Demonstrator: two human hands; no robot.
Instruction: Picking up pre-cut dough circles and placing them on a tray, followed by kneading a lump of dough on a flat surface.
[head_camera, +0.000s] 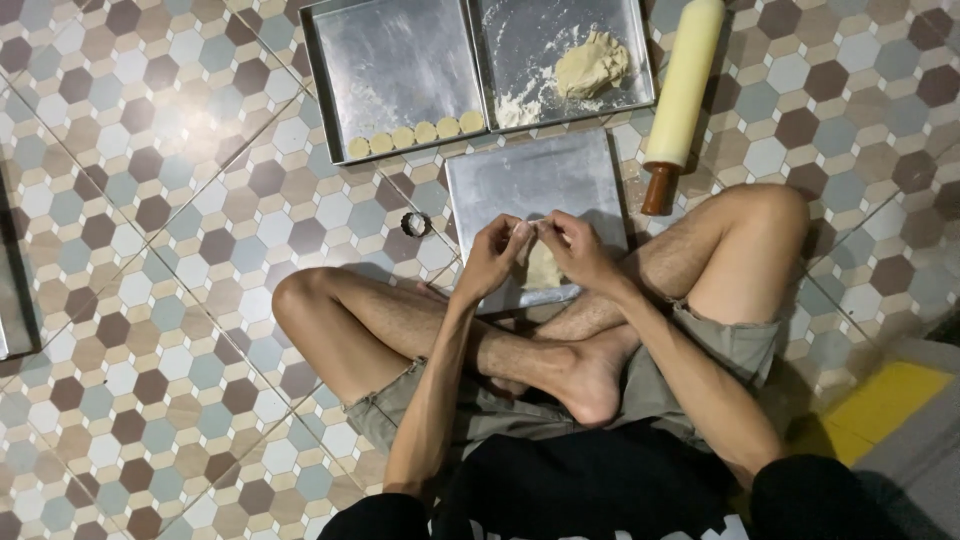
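I sit cross-legged on a tiled floor. My left hand (492, 256) and my right hand (577, 247) meet fingertip to fingertip over a flat metal tray (530, 180), pinching a small bit of pale dough (532, 228) between them. A flattened piece of dough (543, 268) lies on the tray just under my hands. A row of several small round dough discs (415, 135) lines the near edge of a larger baking tray (385, 60).
A lump of dough (592, 64) with loose flour sits in a second baking tray (530, 40) at the back. A cream rolling pin (683, 85) with a brown handle lies to the right. A small round metal cutter (415, 223) rests on the floor left of the flat tray.
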